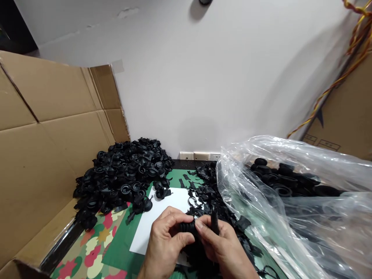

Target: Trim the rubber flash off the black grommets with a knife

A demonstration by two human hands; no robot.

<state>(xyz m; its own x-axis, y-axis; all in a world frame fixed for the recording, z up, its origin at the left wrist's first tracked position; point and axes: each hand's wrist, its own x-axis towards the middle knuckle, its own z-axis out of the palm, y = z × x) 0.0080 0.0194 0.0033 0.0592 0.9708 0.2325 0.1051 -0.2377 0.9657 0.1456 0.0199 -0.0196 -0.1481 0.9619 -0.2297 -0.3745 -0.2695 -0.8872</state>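
My left hand (166, 240) is closed round a short black ribbed rubber boot (187, 227), with thumb and fingers on either side of it. Close against its right end, the thumb and forefinger of my right hand (217, 242) are pinched together. A dark, slender stick-like tool (214, 221) stands up between the fingers of that same hand; its exact kind does not show. Below both hands lies a heap of black rubber scraps (200, 254). A white sheet (154, 221) on a green mat (119, 248) is partly covered by my left hand.
At the left, a large pile of black rubber parts (124, 170) leans towards a cardboard box (58, 147). More trimmings (209, 182) lie behind my hands. A clear plastic bag (250, 149) with black round parts (281, 190) fills the right. Wall sockets (200, 156) sit behind.
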